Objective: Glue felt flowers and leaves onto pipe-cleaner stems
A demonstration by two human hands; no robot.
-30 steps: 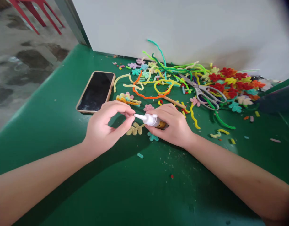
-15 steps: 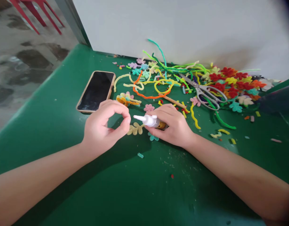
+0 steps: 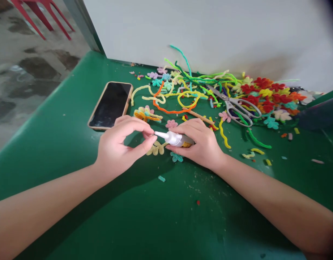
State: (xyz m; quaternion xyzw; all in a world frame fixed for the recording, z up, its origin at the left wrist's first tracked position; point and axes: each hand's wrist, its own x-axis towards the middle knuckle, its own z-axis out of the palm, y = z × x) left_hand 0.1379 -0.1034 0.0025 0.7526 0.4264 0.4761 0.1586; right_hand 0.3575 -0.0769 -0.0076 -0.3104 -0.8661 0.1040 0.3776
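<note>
As your right hand (image 3: 200,142) clasps the bottle (image 3: 174,139) nearly crosswise, its nozzle (image 3: 161,135) points left toward your curled left hand (image 3: 119,142), pinch unclear.

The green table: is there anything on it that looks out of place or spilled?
A teal scrap and red bit lie loose, apart from the flower pile. Whitish specks mark the green table nearby; whether spill or wear, I cannot tell.

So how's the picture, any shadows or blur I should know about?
In the head view: the left arm casts a soft shadow on the green table, the upper right corner is dark, and the label on the bottle is too blurred to read.
</note>
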